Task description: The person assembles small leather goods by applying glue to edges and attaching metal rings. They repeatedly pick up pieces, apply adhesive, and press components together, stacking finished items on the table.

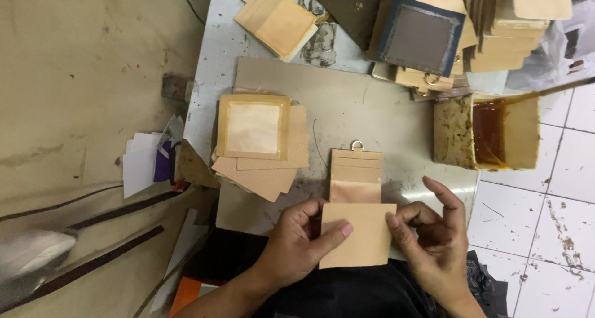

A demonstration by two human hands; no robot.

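Both hands pinch one flat tan square piece (357, 234) of smooth leather-like sheet at the near edge of the worktop (384, 116): the left hand (296, 243) clamps its left side, thumb lying across the face, while the right hand (434, 234) nips the right edge between thumb and bent forefinger, its other fingers lifted and fanned. The square overlaps the lower end of a narrow tan card holder (356, 175), stepped with pocket layers and tipped by a small metal ring, which lies flat on a grey board. Left of it sits a loose stack of tan cut pieces (263, 150), the top one a square frame with a paler glossy centre. At the far edge lies a heap of finished holders (489, 39), one showing a dark blue frame around a grey panel. To the right stands an open box-shaped container (489, 132) lined with sticky amber glue, its walls crusted.
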